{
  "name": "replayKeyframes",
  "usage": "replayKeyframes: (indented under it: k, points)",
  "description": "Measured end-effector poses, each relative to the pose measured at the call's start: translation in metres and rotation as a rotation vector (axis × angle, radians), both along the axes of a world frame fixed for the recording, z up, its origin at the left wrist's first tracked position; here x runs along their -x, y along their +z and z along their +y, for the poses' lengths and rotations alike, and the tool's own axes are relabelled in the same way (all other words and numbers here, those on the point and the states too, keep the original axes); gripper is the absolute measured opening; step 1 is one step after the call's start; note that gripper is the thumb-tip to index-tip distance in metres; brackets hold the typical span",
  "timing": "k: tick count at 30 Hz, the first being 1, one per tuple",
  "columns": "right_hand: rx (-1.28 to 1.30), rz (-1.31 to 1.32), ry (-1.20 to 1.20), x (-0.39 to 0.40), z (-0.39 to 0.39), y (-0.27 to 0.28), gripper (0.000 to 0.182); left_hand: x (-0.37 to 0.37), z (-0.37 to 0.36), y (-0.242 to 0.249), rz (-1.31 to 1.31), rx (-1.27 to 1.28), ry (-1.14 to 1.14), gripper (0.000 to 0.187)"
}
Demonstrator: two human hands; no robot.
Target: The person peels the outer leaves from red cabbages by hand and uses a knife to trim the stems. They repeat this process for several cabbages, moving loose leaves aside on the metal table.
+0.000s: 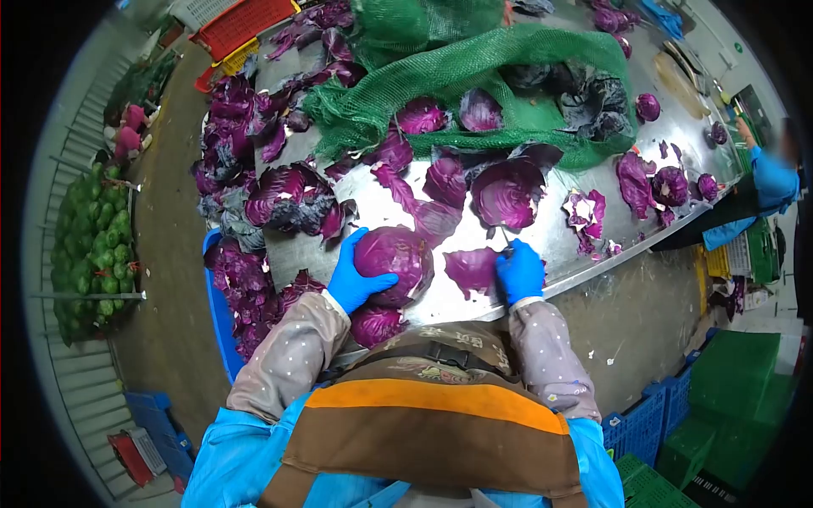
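Observation:
My left hand, in a blue glove, is wrapped round the left side of a whole red cabbage on the metal table, thumb across its front. Another red cabbage sits just below it, against my apron. My right hand, also gloved, is closed round the dark handle of what looks like a knife; most of the blade cannot be made out. A loose purple leaf lies between my hands. Beyond them are a cupped cabbage leaf and other torn leaves.
Green mesh sacking covers the table's far side. Leaf piles line the left edge above a blue crate of leaves. Trimmed cabbages lie to the right, near another person. Green sacks stand at far left.

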State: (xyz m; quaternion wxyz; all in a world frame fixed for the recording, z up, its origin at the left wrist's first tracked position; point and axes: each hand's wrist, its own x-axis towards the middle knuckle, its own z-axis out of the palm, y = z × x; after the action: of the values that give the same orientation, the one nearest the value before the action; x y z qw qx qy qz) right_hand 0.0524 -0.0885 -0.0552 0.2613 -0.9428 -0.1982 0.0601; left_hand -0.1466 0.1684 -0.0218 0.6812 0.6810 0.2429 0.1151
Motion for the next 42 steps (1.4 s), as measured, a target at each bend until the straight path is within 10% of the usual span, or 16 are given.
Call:
replayKeyframes:
  k: [2, 5, 6, 10, 11, 17, 22, 24, 25, 29, 38, 40, 42]
  points:
    - [0.13, -0.028, -0.122, -0.008, -0.007, 0.028, 0.018, -0.004, -0.008, 0.011, 0.058, 0.18, 0.108, 0.095]
    - [-0.343, -0.035, 0.061, 0.019, 0.007, 0.093, 0.05, -0.006, -0.008, 0.047, 0.358, 0.715, 0.25, 0.086]
    - [-0.674, 0.266, 0.16, 0.033, 0.021, 0.091, 0.07, -0.011, -0.015, 0.033, 0.303, 0.544, 0.251, 0.085]
    - [-0.533, 0.279, 0.221, 0.031, 0.049, 0.073, 0.09, -0.046, -0.019, 0.042, -0.121, -0.629, 0.013, 0.112]
    - [-0.732, 0.588, 0.156, 0.025, 0.049, 0.073, 0.087, -0.062, -0.013, 0.051, -0.157, -0.663, -0.088, 0.117]
    - [-0.861, 0.549, 0.037, -0.002, 0.063, 0.055, 0.077, -0.121, 0.025, 0.057, 0.137, -0.445, -0.379, 0.106]
    - [-0.823, 0.69, 0.077, -0.004, 0.07, 0.041, 0.079, -0.149, 0.033, 0.095, 0.109, -0.994, -0.311, 0.077]
    - [-0.883, 0.719, 0.106, -0.006, 0.072, 0.041, 0.078, -0.161, 0.037, 0.034, -0.234, -0.746, -0.443, 0.09]
    - [-0.928, 0.675, 0.14, -0.01, 0.075, 0.035, 0.07, -0.157, 0.028, 0.045, 0.109, -0.734, -0.558, 0.102]
    - [-0.799, 1.041, -0.044, -0.007, 0.061, 0.056, 0.051, -0.126, 0.019, 0.039, -0.031, -0.693, -0.328, 0.102]
    - [-0.439, 0.431, -0.056, -0.002, 0.087, 0.049, 0.033, -0.091, -0.01, 0.012, -0.073, -0.649, 0.137, 0.099]
    - [-0.235, 0.204, -0.136, -0.019, 0.068, 0.001, 0.028, -0.09, -0.005, -0.006, -0.03, -0.516, 0.33, 0.089]
    - [-0.192, 0.19, -0.172, -0.019, 0.035, 0.0, 0.022, -0.087, 0.012, -0.023, -0.054, 0.261, 0.396, 0.082]
